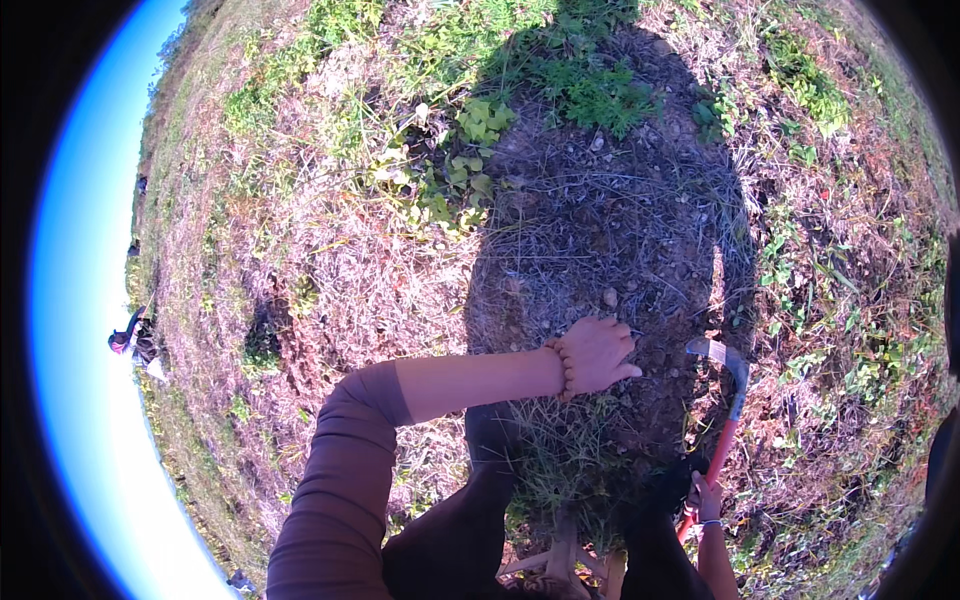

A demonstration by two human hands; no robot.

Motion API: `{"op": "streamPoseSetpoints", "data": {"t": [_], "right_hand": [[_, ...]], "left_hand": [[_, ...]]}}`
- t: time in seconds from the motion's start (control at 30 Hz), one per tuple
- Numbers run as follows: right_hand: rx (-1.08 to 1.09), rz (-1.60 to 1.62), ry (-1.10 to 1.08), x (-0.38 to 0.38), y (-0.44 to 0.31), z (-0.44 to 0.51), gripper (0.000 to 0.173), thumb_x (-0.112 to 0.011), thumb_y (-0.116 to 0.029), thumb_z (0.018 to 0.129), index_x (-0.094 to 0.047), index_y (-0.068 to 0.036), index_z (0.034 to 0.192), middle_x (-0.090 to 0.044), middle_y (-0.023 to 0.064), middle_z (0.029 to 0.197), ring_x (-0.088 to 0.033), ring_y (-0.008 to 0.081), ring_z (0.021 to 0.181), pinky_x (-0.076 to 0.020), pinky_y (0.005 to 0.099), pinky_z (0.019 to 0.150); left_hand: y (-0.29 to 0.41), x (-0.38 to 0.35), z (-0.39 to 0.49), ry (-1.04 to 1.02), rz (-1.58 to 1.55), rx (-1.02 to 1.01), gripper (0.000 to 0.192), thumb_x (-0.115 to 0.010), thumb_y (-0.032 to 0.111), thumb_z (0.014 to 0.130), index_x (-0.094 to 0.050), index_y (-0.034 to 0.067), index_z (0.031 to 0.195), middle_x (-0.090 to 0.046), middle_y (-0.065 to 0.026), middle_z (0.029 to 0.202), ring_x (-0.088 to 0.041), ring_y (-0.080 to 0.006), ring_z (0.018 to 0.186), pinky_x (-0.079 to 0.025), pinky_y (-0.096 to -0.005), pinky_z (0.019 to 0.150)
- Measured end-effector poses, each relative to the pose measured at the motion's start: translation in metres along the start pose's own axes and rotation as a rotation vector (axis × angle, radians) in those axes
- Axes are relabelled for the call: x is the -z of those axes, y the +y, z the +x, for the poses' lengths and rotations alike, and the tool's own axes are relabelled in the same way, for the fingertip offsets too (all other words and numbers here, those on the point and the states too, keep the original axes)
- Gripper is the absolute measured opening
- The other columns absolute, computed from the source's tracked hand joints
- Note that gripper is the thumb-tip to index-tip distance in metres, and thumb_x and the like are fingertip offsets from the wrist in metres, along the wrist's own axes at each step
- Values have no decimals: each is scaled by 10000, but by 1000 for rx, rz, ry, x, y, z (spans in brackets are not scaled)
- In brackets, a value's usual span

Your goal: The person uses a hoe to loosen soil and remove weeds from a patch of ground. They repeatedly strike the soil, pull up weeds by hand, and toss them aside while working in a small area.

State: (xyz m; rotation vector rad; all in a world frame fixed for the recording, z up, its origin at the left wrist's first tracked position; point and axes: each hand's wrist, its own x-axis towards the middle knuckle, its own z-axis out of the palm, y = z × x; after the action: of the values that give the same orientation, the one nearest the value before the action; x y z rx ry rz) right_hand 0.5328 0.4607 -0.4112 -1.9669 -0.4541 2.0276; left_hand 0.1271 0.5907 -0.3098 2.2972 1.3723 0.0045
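Note:
My left hand (pixel 598 354), with a beaded bracelet at the wrist, is over the shaded soil in front of me. Its fingers are partly curled and its palm side is hidden, so I cannot tell whether it holds anything. Lower right, my right hand (pixel 703 499) grips the red handle of a sickle (pixel 723 450) beside my right leg. The curved metal blade (pixel 729 360) points up and bends to the left, just above the ground. Cut-looking green grass (pixel 566 450) lies between my feet.
A wooden stool (pixel 561 555) is between my legs. Leafy green plants (pixel 600 97) grow ahead, and dry grass (pixel 360 285) covers the slope at left. Small stones dot the soil. Another person (pixel 139 341) is far off at the left edge.

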Motion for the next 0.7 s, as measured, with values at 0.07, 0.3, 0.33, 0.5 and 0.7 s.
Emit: {"op": "streamPoseSetpoints", "data": {"t": [0.07, 0.3, 0.33, 0.5, 0.7], "right_hand": [[-8, -12, -18, -2, 0, 4, 356, -661, -257, 840, -426, -115, 615, -323, -39, 438, -305, 69, 311, -232, 220, 301], [-20, 4, -35, 2, 3, 4, 343, -666, -254, 836, -445, -114, 615, -339, -39, 445, -311, 68, 315, -229, 218, 304], [-17, -2, -25, 1, 3, 4, 344, -666, -253, 837, -443, -116, 613, -338, -39, 446, -311, 66, 315, -227, 218, 304], [-16, -2, -19, 3, 4, 4, 360, -661, -266, 839, -430, -126, 601, -319, -47, 442, -294, 64, 312, -219, 217, 303], [-2, -7, -60, 2, 3, 5, 380, -669, -296, 831, -427, -120, 597, -312, -44, 425, -286, 69, 302, -214, 220, 301]], "left_hand": [[-59, 12, 26, 223, 222, 181, 267, -568, 286, 852, -566, 32, 936, -550, -71, 921, -554, -246, 926, -478, -348, 738], [-172, 26, 75, 204, 553, 666, 150, -530, 150, 829, -550, 38, 926, -603, -122, 978, -597, -245, 925, -511, -345, 738], [-177, 27, 76, 185, 574, 650, 159, -511, 158, 843, -556, 38, 935, -607, -122, 971, -598, -244, 915, -505, -348, 740], [-178, 32, 84, 79, 514, 627, 209, -634, 155, 757, -569, 34, 915, -665, -105, 832, -652, -232, 805, -522, -346, 661], [-109, 24, 54, 25, 245, 461, 308, -662, 45, 632, -513, 9, 899, -653, -137, 752, -652, -295, 742, -529, -379, 625]]}}
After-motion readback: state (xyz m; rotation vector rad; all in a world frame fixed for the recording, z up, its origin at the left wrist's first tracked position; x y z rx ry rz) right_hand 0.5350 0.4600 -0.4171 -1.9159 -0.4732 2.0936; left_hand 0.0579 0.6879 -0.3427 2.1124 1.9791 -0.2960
